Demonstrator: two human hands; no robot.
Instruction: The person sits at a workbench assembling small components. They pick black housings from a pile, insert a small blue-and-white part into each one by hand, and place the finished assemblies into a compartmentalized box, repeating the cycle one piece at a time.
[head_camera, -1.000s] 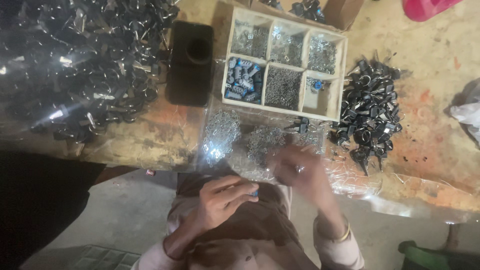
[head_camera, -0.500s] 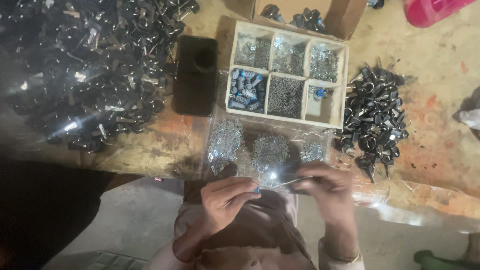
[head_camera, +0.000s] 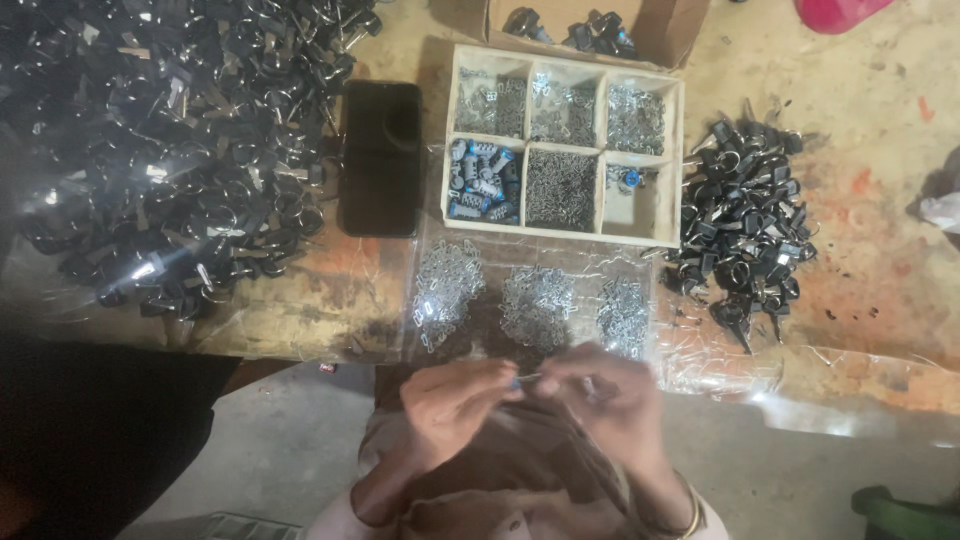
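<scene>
A small part, too blurred to identify, is pinched between the left hand and right hand, held together just below three heaps of metal pieces laid within reach on the surface

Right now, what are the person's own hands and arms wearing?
Both hands are bare, no gloves. The right hand shows a thin gold-coloured bangle at the wrist. The left hand has nothing visible on its wrist. No sleeves reach the forearms; blur hides finer detail.
</scene>
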